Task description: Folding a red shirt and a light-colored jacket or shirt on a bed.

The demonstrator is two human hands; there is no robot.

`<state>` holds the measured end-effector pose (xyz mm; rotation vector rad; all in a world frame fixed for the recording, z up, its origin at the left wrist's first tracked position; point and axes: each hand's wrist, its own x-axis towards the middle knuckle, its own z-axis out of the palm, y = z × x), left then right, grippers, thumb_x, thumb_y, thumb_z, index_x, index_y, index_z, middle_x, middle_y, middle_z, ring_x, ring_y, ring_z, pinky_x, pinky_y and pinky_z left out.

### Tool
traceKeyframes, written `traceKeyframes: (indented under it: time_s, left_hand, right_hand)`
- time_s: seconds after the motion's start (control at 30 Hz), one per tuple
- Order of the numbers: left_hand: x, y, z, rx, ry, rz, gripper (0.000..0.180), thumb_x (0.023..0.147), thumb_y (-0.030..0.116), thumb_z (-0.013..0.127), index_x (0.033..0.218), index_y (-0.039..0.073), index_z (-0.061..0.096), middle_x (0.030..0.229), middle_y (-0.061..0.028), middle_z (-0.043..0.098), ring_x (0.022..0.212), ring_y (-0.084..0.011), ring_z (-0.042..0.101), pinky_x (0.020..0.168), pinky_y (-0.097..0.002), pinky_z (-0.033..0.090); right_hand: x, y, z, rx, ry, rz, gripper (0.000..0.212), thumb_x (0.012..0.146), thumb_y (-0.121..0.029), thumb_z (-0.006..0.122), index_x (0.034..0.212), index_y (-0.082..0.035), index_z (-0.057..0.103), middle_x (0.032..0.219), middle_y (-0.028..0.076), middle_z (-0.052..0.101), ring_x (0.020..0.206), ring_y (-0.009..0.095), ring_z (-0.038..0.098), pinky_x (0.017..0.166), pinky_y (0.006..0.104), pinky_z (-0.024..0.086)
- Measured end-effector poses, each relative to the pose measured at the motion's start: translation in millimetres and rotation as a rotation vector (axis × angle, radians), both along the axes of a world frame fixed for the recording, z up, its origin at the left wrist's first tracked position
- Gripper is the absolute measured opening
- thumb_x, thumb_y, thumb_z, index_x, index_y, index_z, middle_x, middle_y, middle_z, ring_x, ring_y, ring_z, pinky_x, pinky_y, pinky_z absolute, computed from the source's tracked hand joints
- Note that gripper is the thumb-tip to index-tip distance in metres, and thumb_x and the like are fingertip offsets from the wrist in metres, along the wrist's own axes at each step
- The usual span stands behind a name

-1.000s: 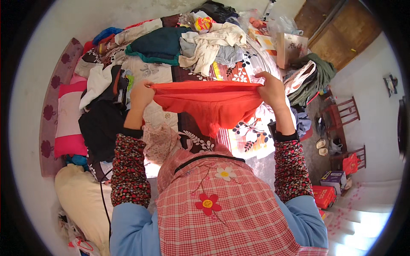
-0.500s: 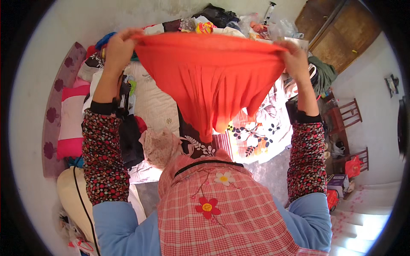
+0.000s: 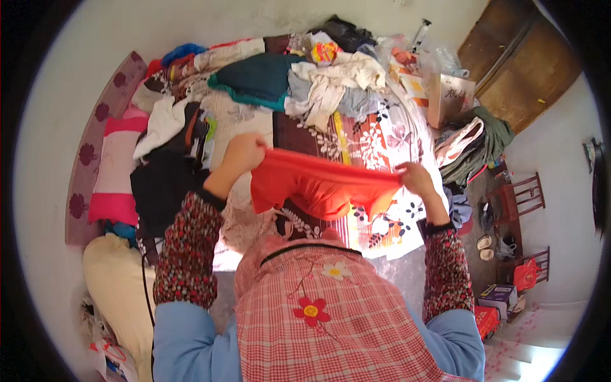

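Note:
A red-orange piece of clothing [image 3: 324, 184] is stretched between my two hands over the near part of the bed; its exact kind I cannot make out. My left hand [image 3: 245, 155] is closed on its left upper corner, and my right hand [image 3: 417, 180] pinches the right one. The upper edge runs taut between them, while the lower part hangs in loose folds. Beneath it lies a flower-patterned bedspread [image 3: 382, 232] in brown, white and orange.
Across the bed lie a dark teal garment [image 3: 254, 79], a rumpled whitish garment [image 3: 344, 79] and black clothes [image 3: 162, 191]. A pink pillow [image 3: 114, 169] rests at the left. Piled clothes [image 3: 487, 140] and a cardboard box [image 3: 449, 102] stand at the right, near wooden chairs [image 3: 522, 197].
Both my hands have come down and nearer with the red-orange garment, and they are closer together. The teal and whitish garments behind it have come into sight.

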<state>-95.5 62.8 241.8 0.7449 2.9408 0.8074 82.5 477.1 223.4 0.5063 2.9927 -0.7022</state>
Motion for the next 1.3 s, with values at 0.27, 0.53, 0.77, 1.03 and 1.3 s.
traceKeyframes:
  time_s: [0.27,0.53,0.77,1.03,1.3]
  left_hand:
    - [-7.0,38.4,67.0,0.218,-0.184,-0.421,0.019,0.068,0.001,0.045,0.080,0.000,0.060,0.086,-0.0202,0.060,0.081,-0.0317,0.059,0.068,-0.0373,0.044]
    - [15.6,68.1,80.0,0.008,0.045,-0.452,0.019,0.070,0.007,0.048,0.082,0.005,0.063,0.085,-0.0160,0.062,0.081,-0.0335,0.059,0.070,-0.0399,0.046]
    - [54.8,105.5,105.6,0.031,0.174,-0.448,0.017,0.068,0.003,0.051,0.082,0.008,0.059,0.076,-0.0126,0.062,0.074,-0.0319,0.060,0.063,-0.0394,0.046]
    - [70.6,109.7,116.8,0.054,0.201,-0.455,0.020,0.069,0.003,0.051,0.084,0.010,0.060,0.073,-0.0122,0.062,0.071,-0.0313,0.060,0.060,-0.0409,0.045]
    - [86.2,84.4,120.1,0.272,0.033,-0.898,0.049,0.067,0.018,0.069,0.113,0.010,0.055,0.106,-0.0122,0.058,0.100,-0.0262,0.054,0.088,-0.0346,0.040]
  right_hand:
    - [-37.0,16.2,48.0,-0.157,0.075,-0.155,0.030,0.070,-0.017,0.061,0.097,-0.004,0.066,0.072,0.014,0.065,0.056,0.020,0.062,0.053,0.0315,0.049]
    - [-34.3,-78.6,60.4,-0.390,0.522,0.310,0.030,0.078,-0.002,0.060,0.108,-0.003,0.056,0.101,0.008,0.058,0.094,0.017,0.057,0.082,0.0279,0.046]
    - [-55.9,-176.4,30.5,-0.802,0.500,0.459,0.026,0.081,0.005,0.042,0.102,0.000,0.058,0.086,0.009,0.061,0.080,0.017,0.056,0.074,0.0293,0.045]
    - [-49.0,-190.2,35.1,-1.242,-0.033,0.488,0.033,0.084,0.000,0.043,0.116,-0.001,0.054,0.092,0.006,0.061,0.090,0.016,0.057,0.080,0.0288,0.046]
    - [-39.3,-157.6,48.0,-1.670,-0.015,0.534,0.043,0.091,-0.020,0.050,0.129,-0.003,0.039,0.125,0.008,0.049,0.106,0.016,0.053,0.089,0.0307,0.045]
